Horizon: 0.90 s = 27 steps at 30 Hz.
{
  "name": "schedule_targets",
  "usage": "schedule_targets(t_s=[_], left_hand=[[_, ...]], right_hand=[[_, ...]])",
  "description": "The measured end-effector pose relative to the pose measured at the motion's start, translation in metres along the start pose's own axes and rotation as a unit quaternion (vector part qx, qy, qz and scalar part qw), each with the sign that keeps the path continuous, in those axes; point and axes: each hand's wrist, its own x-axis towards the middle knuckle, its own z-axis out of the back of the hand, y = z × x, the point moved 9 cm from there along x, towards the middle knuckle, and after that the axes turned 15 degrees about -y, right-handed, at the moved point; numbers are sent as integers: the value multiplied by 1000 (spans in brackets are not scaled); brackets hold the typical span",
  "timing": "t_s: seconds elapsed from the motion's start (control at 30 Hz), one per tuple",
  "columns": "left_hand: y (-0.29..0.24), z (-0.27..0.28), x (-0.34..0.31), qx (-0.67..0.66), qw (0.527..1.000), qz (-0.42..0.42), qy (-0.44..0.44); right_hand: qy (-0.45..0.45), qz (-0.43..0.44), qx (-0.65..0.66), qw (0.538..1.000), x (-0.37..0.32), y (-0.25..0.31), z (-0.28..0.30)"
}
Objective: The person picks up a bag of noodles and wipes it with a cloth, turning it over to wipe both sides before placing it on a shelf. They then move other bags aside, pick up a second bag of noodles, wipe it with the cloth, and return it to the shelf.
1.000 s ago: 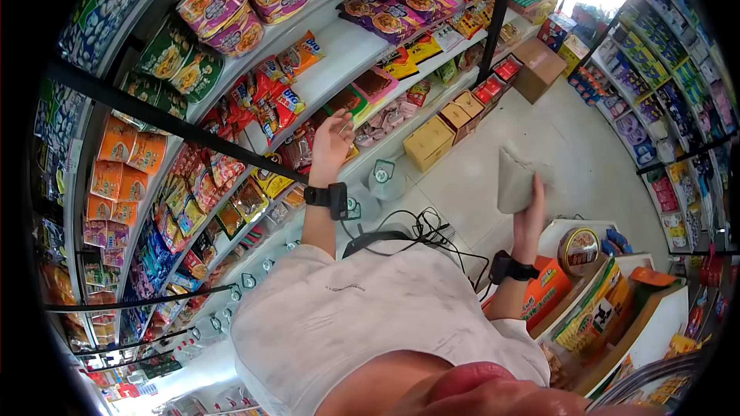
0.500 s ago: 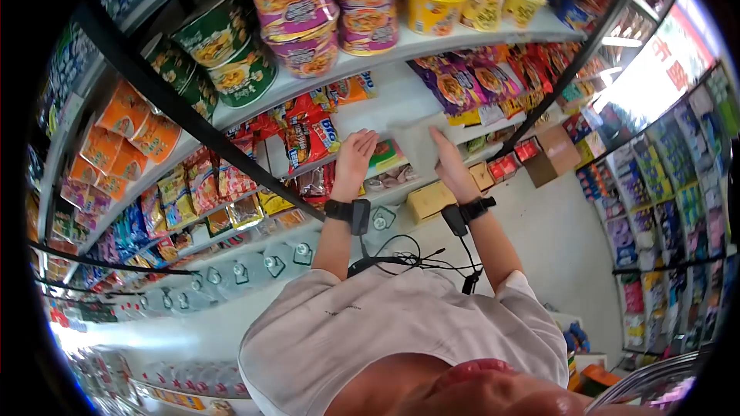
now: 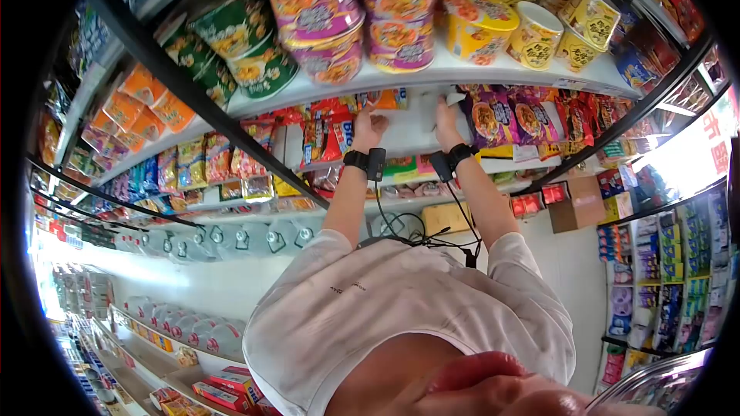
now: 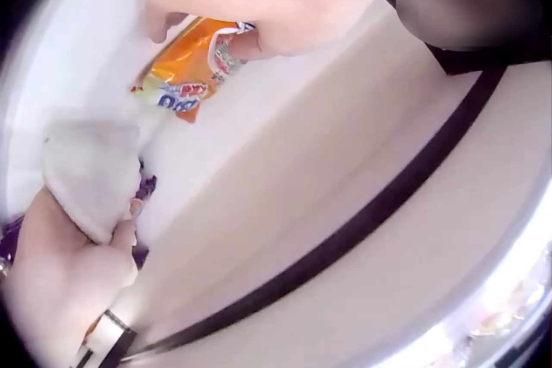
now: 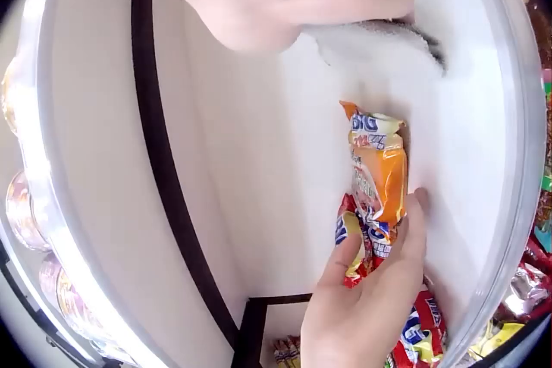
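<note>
Nearest, the left hand (image 5: 364,306) held an orange, pillow-shaped plastic packet (image 5: 384,180) between thumb and fingers, just inside the front edge of a smooth white shelf (image 5: 470,178). The right hand (image 4: 67,256) pinched a pale grey, folded cloth (image 4: 97,165); whether the cloth touched the shelf could not be told. Glossy red plastic packets (image 5: 423,327) lay beside the left hand, and shiny purple plastic packets (image 3: 493,119) just beside the right. Higher up, a white upper shelf (image 3: 462,77) bore round purple tubs (image 3: 320,11) and round yellow tubs (image 3: 482,31) near its front edge.

The step in hand looked like working the cloth over the bare stretch with the packet kept aside; the next move seemed to call for a flattened cloth and a steady hold. The right wrist view showed the left hand's grip, mostly hidden in the head view, which alone showed the yellow tubs clearly.
</note>
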Motion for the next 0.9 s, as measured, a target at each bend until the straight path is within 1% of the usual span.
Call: schedule_targets(t_s=[0.03,0.07,0.1,0.13,0.17,0.23,0.27,0.37,0.4,0.47,0.5,0.53,0.57,0.6,0.67,0.7,0.73,0.77,0.8,0.83,0.87,0.9], left_hand=[[1,-6,15,-14,1000,12,19],[4,-7,36,-29,999,25,36],[4,-15,46,-45,997,39,53],[-5,-30,24,-2,996,-7,93],[-3,-42,26,2,992,26,120],[3,-47,48,9,980,96,172],[5,-46,72,20,978,104,180],[-1,-33,91,113,988,40,99],[0,-34,82,85,993,28,74],[3,-46,38,26,999,4,24],[-3,-53,16,82,992,-73,66],[-8,-57,-6,137,973,-149,107],[-15,-65,-28,190,945,-223,146],[-11,-60,-35,62,983,-152,86],[-5,-68,-67,82,981,-141,104],[-2,-74,-85,91,980,-135,115],[-2,-74,-107,109,977,-156,94],[-6,-81,-131,116,973,-166,110],[-9,-84,-155,122,969,-173,125],[-9,-80,-165,128,966,-179,139],[-3,-67,-147,109,969,-142,169],[-7,-63,-158,105,966,-152,179]], right_hand=[[-3,2,-3,1000,7,-6,0],[29,-32,7,999,-3,-5,0],[56,-61,17,996,-1,-19,-5],[85,-89,25,992,6,-44,-13],[115,-115,30,986,12,-62,-22],[123,-138,41,982,17,-79,-31],[125,-152,46,979,18,-82,-32],[83,-118,22,989,28,-75,-18],[66,-109,27,991,25,-63,-9],[33,-89,34,995,16,-29,8],[32,-79,56,995,17,-25,11],[32,-69,77,994,17,-23,13],[31,-60,98,993,16,-22,15],[56,-80,96,991,16,-28,13],[104,-119,93,983,14,-41,8],[114,-140,128,975,0,-35,7],[124,-158,164,966,-23,-9,5],[133,-175,200,955,-44,18,4],[140,-177,213,951,-62,36,8],[128,-149,195,961,-71,43,16],[114,-121,177,970,-79,48,24],[99,-94,158,978,-88,54,33]])
